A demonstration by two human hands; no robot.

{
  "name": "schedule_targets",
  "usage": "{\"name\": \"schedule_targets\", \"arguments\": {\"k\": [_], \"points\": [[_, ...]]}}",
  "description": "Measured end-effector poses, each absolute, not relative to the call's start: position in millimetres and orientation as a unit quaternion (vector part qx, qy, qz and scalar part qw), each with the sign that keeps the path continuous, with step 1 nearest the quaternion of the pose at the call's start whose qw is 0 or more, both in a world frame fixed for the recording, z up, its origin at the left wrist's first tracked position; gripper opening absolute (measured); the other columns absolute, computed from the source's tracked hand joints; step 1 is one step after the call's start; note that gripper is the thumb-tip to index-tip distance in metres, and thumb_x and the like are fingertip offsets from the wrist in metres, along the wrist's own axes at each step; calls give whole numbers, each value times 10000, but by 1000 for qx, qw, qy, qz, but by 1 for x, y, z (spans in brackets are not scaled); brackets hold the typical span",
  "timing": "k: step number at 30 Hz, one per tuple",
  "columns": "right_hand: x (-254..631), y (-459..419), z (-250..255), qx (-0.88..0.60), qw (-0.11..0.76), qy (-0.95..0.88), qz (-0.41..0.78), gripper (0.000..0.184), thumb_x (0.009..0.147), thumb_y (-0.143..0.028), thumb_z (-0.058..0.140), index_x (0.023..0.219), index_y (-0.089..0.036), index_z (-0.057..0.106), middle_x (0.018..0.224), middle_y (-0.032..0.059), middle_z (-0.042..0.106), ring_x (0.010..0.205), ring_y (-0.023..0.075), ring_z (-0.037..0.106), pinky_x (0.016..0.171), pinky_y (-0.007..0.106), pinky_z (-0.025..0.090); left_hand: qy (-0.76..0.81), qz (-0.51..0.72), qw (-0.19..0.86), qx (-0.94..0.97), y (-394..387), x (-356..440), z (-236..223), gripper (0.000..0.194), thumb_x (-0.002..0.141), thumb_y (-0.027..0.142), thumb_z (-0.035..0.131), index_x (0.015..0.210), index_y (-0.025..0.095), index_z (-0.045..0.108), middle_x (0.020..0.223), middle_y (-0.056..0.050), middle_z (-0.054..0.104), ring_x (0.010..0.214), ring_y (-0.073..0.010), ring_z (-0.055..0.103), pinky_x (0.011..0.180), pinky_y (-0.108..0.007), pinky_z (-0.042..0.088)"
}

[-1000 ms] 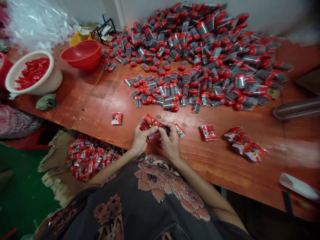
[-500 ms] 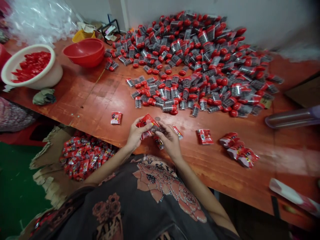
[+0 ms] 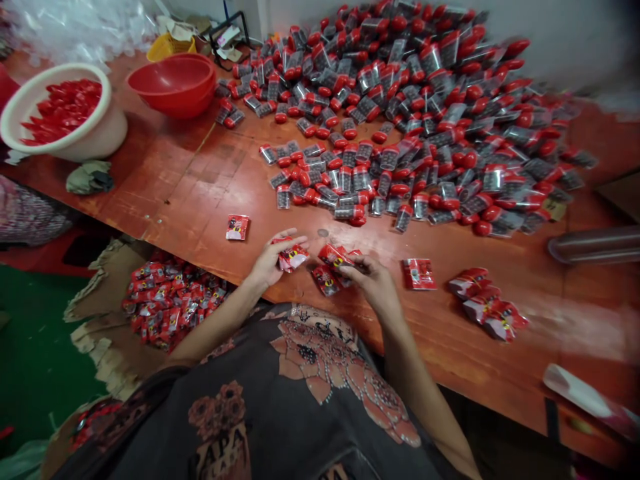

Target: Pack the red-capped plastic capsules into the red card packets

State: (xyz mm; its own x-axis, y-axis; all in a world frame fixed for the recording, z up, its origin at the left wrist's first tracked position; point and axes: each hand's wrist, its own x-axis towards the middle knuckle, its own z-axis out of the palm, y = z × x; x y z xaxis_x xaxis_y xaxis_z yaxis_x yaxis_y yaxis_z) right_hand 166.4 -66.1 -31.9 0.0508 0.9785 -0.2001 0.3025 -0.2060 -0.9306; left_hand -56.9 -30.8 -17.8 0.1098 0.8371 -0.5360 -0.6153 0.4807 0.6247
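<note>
**Fig. 1. Left grip (image 3: pixel 269 261) and right grip (image 3: pixel 369 281) on red packets (image 3: pixel 291 257) at the desk (image 3: pixel 165 200) edge**

We see the left grip half closed, its thumb and fingers curved around one packet held near the palm. The right grip lies low, its fingers (image 3: pixel 353 267) extended over a small cluster of overlapping packets (image 3: pixel 334 257); we cannot tell whether it has firm hold of them. A further packet (image 3: pixel 325 281) lies partly under this cluster, on the desk. Between the grips and just above them lies a small round disc (image 3: pixel 323 233).

Moving outward, we note a lone packet (image 3: pixel 237 227) to the left, another (image 3: pixel 419 274) to the right, and beyond it a heap of packets (image 3: pixel 485 303). Below the desk edge on the left, a torn carton (image 3: pixel 95 313) holds many more packets (image 3: pixel 173 300). Farther up the desk spreads a large pile of clear capsules with red caps (image 3: pixel 400 113). At upper left stand a white basin (image 3: pixel 55 113) of red parts, a red bowl (image 3: pixel 173 83) and a yellow basket (image 3: pixel 170 48). A metal cylinder (image 3: pixel 595 244) lies at the right.
</note>
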Motion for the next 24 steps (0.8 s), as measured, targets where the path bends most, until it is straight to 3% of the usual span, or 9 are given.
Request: {"name": "schedule_targets", "arguments": {"k": [5, 14, 20, 22, 24], "points": [[164, -67, -11, -631, 327, -636, 300, 254, 816, -407, 673, 1025, -270, 716, 933, 55, 602, 797, 209, 589, 744, 382, 490, 437, 500, 737, 124, -27, -60, -20, 418, 643, 86, 767, 1034, 169, 645, 1049, -110, 720, 931, -232, 694, 812, -379, 557], [93, -23, -22, -530, 366, -658, 390, 301, 877, -222, 534, 1171, -250, 591, 965, 53, 691, 877, 211, 649, 775, 354, 510, 460, 569, 665, 151, -30, -40, -26, 455, 546, 174, 864, 967, 181, 690, 851, -22, 728, 746, -137, 676, 705, -252, 538], [73, 26, -27, -481, 269, -754, 358, 247, 931, -277, 476, 1092, -248, 661, 893, 51, 728, 828, 230, 669, 752, 341, 501, 491, 643, 580, 91, -13, -69, -37, 436, 485, 201, 895, 857, 145, 676, 739, 2, 710, 624, -113, 660, 651, -242, 540], [61, 52, -32, -496, 235, -782, 297, 303, 955, -247, 408, 1092, -214, 676, 959, 90, 723, 875, 250, 658, 777, 357, 494, 501, 648, 570, 67, -8, -80, -38, 448, 479, 195, 897, 862, 148, 668, 730, 5, 712, 605, -120, 662, 639, -260, 548], [49, 77, -38, -490, 196, -822, 215, 379, 945, -160, 368, 1225, -182, 623, 1154, 135, 671, 980, 268, 624, 820, 373, 478, 503, 649, 568, 53, -5, -90, -38, 433, 466, 164, 896, 826, 148, 657, 709, 11, 707, 588, -119, 657, 630, -266, 550]]}}
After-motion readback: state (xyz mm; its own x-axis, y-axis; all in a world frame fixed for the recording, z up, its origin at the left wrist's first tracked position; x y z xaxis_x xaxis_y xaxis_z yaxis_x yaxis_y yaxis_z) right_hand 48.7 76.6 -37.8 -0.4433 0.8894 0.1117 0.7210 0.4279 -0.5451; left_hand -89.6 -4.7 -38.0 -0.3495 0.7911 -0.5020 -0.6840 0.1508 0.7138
